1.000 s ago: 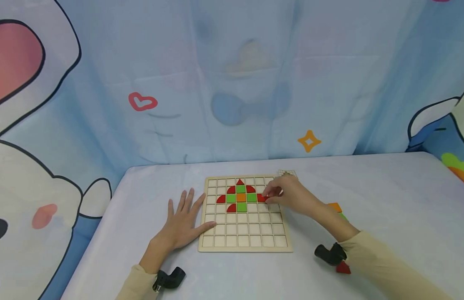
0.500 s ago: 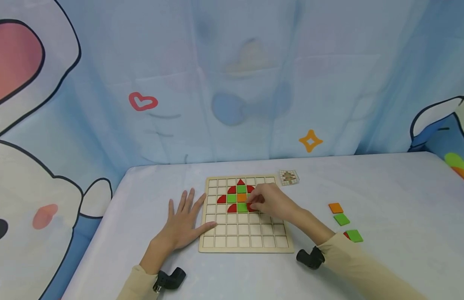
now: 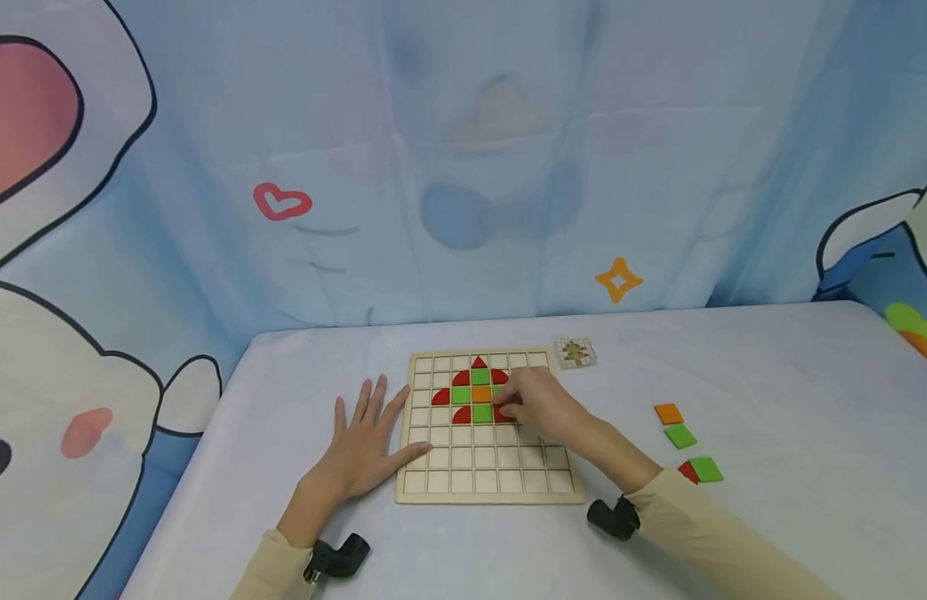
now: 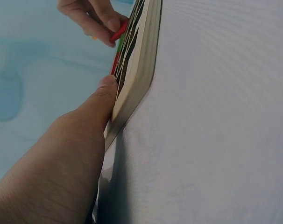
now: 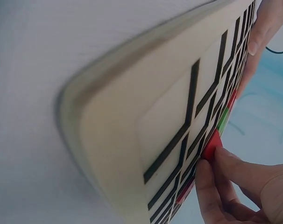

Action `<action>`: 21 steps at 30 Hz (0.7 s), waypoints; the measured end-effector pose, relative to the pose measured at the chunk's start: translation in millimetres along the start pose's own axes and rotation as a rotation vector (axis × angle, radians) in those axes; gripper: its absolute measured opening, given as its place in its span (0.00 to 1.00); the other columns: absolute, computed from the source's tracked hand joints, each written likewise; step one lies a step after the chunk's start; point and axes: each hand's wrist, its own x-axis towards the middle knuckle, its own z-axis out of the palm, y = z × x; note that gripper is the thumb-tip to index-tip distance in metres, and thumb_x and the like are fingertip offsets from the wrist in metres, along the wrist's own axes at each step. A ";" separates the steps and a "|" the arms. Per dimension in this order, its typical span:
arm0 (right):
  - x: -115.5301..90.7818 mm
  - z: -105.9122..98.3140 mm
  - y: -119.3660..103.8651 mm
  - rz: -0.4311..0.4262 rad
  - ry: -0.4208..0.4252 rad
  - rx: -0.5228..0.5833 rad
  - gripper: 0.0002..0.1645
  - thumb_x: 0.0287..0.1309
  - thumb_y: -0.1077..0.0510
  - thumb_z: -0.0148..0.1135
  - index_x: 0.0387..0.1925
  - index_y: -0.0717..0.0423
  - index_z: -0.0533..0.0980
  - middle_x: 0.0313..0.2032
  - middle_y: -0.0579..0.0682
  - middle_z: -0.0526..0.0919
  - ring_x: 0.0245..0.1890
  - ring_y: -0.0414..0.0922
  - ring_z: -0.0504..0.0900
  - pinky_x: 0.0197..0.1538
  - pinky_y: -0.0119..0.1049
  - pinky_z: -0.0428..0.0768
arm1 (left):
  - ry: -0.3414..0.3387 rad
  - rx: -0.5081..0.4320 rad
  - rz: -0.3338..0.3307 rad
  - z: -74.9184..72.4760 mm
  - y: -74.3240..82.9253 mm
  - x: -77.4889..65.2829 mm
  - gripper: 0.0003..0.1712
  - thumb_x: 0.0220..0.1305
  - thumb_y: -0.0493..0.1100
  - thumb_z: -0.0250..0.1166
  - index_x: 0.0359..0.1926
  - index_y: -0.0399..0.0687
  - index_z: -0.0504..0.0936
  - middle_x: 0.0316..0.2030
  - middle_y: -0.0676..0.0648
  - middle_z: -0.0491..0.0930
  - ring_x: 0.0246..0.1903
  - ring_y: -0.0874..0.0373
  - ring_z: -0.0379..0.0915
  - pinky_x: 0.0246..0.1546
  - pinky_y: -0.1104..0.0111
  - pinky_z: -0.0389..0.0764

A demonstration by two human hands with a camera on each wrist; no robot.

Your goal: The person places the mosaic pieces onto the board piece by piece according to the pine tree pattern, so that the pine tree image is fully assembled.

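Note:
A wooden grid board lies on the white table. On it, green squares surround an orange square, with a red triangle at the top and rounded red pieces along the sides. My right hand pinches a red tile between thumb and fingers, at the cell right of the lowest green square; its exact shape is partly hidden. My left hand rests with fingers spread at the board's left edge, its thumb on the frame.
A small patterned card lies behind the board's far right corner. To the right are an orange tile, a green tile, and another green tile partly over a red piece. A printed curtain hangs behind the table.
My right hand has moved left and nearer, from the right end of the middle row to the row below, then stays almost still. The loose tiles at right are uncovered. My left hand has not moved.

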 end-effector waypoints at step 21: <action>1.7 1.8 -17.4 0.017 -0.012 -0.140 0.07 0.59 0.75 0.71 0.38 0.68 0.89 0.40 0.59 0.91 0.46 0.56 0.88 0.46 0.42 0.88 | -0.012 0.008 -0.007 0.7 -0.7 1.0 0.53 0.71 0.71 0.58 0.85 0.52 0.51 0.83 0.35 0.40 0.82 0.36 0.29 0.72 0.29 0.32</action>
